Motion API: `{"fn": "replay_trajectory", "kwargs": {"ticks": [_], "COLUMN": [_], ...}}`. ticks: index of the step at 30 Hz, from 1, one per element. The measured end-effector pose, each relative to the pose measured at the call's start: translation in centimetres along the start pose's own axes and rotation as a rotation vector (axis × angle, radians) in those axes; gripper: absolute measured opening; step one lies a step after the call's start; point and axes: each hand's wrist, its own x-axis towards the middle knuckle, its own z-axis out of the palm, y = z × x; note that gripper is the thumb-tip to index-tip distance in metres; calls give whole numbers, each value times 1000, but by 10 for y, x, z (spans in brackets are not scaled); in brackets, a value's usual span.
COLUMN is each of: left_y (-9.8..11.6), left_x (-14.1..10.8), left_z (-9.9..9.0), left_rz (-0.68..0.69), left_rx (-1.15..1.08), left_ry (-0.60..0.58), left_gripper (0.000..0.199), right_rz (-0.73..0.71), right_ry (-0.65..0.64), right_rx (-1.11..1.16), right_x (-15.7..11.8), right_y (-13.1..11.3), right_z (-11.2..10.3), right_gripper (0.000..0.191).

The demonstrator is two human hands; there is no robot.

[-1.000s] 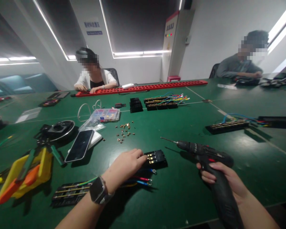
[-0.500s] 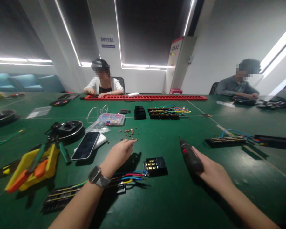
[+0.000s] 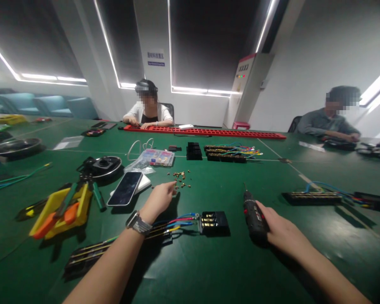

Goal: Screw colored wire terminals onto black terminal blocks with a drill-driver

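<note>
My left hand [image 3: 161, 196] is at the near edge of a scatter of small brass-coloured screws [image 3: 180, 175]. Its fingers are bent together; whatever is between the fingertips is too small to make out. In my right hand [image 3: 277, 223] is a black electric screwdriver [image 3: 254, 217], its bit pointing away from me. Between my hands lies a black terminal block [image 3: 215, 223] with brass contacts. Wires with ring lugs [image 3: 185, 219] reach its left side from a long black terminal strip [image 3: 90, 253], partly hidden under my left forearm.
Left are a yellow tray [image 3: 79, 211] with green- and orange-handled tools, a phone [image 3: 126, 189] and a clear parts box [image 3: 160, 157]. Wired strips [image 3: 226, 157] and black blocks [image 3: 194, 150] lie farther back. Another wired strip [image 3: 313, 197] is at right. Two people sit across the table.
My left hand has drawn its fingers in beside the screws; earlier the index finger was stretched out over them. The view has shifted slightly left. My right hand still holds the screwdriver.
</note>
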Motion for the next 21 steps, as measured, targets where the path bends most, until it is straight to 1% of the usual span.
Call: {"fn": "replay_trajectory", "kwargs": {"ticks": [3,5,7,10,11,13,15,17,18,19,21], "left_y": [3,6,8,13,15,18,19,17,15,13,8], "left_x": [-1,-2,-3,-8,-10,-16,-22,-26,-27,-27,-27], "left_z": [-7,-11,-14,-18,-18,-17,-14,-13,-14,-17,-25], "left_rz": [1,-20,-44,-28,-11,5,-3,-26,-41,-56,-76], "left_rx": [-5,-4,-14,-52,-64,-97,-152,-244,-316,-411,-653], "left_ry": [18,39,49,68,74,75,59,48,45,44,48], "left_gripper": [44,39,31,23,21,20,21,20,19,17,17], "right_rz": [-7,-16,-33,-64,-66,-48,-41,-91,-148,-214,-310], "right_ry": [17,5,-47,-188,-231,-268,-197,-62,-25,-25,-76], "right_rx": [12,24,42,79,83,51,-6,-37,-41,-45,-42], "right_x": [4,5,6,8,9,14,22,38,49,63,98], "right_y": [-3,-5,-5,-3,-4,-10,-28,-58,-76,-97,-141], "right_z": [4,5,2,-15,-24,-43,-62,-75,-78,-79,-73], "right_gripper": [87,88,92,103,102,89,71,62,58,55,48]}}
